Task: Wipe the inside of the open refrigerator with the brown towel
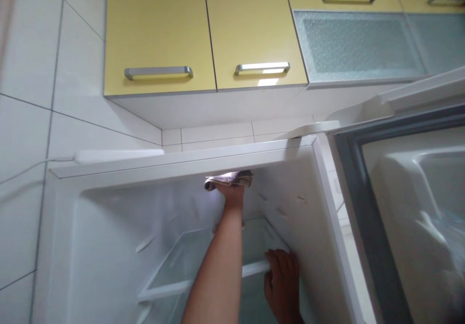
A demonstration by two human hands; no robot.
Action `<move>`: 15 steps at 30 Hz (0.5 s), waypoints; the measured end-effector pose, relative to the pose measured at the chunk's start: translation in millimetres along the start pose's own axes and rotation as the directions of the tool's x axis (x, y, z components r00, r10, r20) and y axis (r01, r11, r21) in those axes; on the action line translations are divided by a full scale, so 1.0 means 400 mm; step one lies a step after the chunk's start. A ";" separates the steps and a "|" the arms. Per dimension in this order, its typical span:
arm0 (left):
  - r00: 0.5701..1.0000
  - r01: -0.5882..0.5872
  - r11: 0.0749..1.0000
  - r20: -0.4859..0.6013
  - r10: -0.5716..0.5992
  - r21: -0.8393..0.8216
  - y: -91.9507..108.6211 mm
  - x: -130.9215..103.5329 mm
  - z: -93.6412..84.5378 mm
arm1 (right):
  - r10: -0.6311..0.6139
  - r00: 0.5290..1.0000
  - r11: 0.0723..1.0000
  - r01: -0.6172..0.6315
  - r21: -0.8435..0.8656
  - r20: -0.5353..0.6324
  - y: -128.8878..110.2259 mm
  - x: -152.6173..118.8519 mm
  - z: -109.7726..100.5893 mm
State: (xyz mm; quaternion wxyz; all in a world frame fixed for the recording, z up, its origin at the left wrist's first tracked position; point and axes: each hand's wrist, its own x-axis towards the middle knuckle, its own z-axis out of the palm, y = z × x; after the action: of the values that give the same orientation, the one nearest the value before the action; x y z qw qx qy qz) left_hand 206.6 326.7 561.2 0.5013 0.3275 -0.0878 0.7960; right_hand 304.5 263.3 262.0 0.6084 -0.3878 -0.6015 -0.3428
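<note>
White wall tiles (pixel 32 120) are running down the left of a kitchen corner, and yellow wall cupboards (pixel 203 33) with metal bar handles are hanging above, with frosted glass panels (pixel 356 43) showing to their right. Below them a white fridge (pixel 109 246) is standing open, its door (pixel 410 208) swung out to the right with a grey seal showing along its edge.

The left hand (pixel 232 195) is reaching up deep into the compartment — its arm is rising from the bottom edge of the view — and it is pressing a crumpled grey cloth (pixel 228 179) against the inner ceiling of the fridge, near the front lip. The fingers are hidden behind the cloth, so how tightly they are closing on it cannot be told; the cloth is lying bunched on top of the hand, touching the ceiling.

The right hand (pixel 281 283) is resting lower down, fingers curled over the white front rim of the glass shelf (pixel 203 266) — gripping it near the right wall of the compartment. The shelf is sitting level on its side rails, and the two hands are well apart, one above the other.
</note>
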 end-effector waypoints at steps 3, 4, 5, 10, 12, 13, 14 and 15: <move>0.999 0.037 0.999 0.014 -0.036 -0.017 -0.099 -0.031 0.030 | 0.012 1.000 1.000 -0.013 -0.015 -0.020 0.002 -0.001 0.007; 0.999 0.046 0.999 0.016 -0.045 -0.027 -0.124 -0.046 0.040 | 0.016 1.000 1.000 -0.016 -0.015 -0.026 0.002 -0.001 0.008; 0.999 0.051 0.998 0.017 -0.051 -0.039 -0.143 -0.064 0.051 | 0.008 0.999 1.000 -0.008 -0.014 -0.034 0.001 -0.001 0.010; 0.999 0.023 0.998 0.025 -0.022 -0.053 -0.142 -0.204 0.130 | -0.021 0.995 0.999 0.018 -0.030 -0.093 0.011 -0.002 0.021; 0.997 0.076 0.996 -0.005 -0.076 -0.039 -0.112 -0.272 0.174 | -0.042 0.993 0.998 0.038 -0.045 -0.107 0.021 -0.009 0.030; 0.992 0.120 0.992 -0.028 -0.121 -0.031 -0.097 -0.304 0.197 | -0.059 0.993 0.997 0.054 -0.050 -0.104 0.026 -0.016 0.036; 0.988 0.146 0.989 -0.055 -0.148 -0.029 -0.084 -0.335 0.220 | -0.072 0.992 0.997 0.067 -0.047 -0.105 0.031 -0.024 0.043; 0.986 0.147 0.989 -0.071 -0.148 -0.027 -0.073 -0.362 0.241 | -0.057 0.993 0.998 0.055 -0.019 -0.102 0.034 -0.034 0.051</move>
State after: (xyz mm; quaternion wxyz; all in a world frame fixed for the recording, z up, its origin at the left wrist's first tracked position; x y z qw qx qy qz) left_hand 314.1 188.4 541.8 0.5653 0.2983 -0.0534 0.7672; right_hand 306.5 286.8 247.2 0.6255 -0.3576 -0.5774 -0.3842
